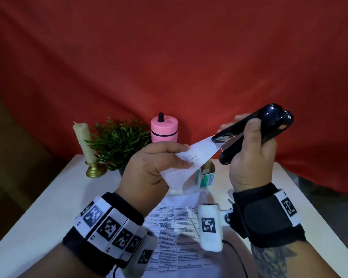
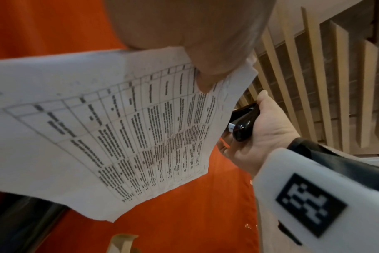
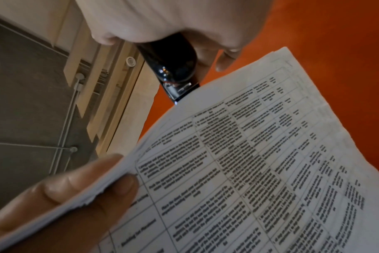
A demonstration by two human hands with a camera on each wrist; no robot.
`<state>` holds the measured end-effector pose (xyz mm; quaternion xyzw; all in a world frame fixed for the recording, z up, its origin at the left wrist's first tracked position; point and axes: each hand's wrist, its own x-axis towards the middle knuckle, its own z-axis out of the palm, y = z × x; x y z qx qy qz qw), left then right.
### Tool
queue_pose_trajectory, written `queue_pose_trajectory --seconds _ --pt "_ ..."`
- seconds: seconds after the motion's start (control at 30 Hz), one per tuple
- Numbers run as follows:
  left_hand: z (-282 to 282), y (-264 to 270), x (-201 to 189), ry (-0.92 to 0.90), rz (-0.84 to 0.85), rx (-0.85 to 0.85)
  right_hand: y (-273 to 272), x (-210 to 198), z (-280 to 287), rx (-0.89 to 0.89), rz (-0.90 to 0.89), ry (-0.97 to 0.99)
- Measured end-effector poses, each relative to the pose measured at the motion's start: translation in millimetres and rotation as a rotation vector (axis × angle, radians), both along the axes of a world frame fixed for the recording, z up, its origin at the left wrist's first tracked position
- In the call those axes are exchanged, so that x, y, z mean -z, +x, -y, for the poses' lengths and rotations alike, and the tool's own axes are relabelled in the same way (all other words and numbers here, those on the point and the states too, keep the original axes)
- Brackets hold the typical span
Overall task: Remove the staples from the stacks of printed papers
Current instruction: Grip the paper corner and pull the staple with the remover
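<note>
The left hand [image 1: 149,167] pinches a stapled stack of white printed papers [image 1: 191,159], its text unreadably blurred; the right hand [image 1: 249,157] grips a glossy black stapler [image 1: 255,133] at the stack's far corner, above a small green cardboard box [image 1: 206,175].

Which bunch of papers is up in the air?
The stapled printed papers pinched by the left hand, their corner meeting the black stapler in the right hand. The other printed sheets lie flat on the white table.

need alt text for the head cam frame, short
Left hand holds up a stapled stack of papers while the right hand grips a black stapler at its corner, above a white table with more printed sheets.
</note>
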<state>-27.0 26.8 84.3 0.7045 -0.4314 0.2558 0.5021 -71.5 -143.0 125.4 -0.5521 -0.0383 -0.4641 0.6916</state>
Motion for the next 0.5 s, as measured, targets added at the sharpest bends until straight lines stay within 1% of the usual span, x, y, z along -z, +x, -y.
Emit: queue_pose_trajectory --seconds 0.2,0.5 --pt "-1.6 -1.7 -1.3 0.033 0.015 0.011 0.2 2.3 -4.8 0.0 -0.028 -0.057" --pt "-1.6 -1.9 -1.9 0.016 -0.025 0.02 0.4 3.0 -5.2 -0.015 -0.036 -0.043"
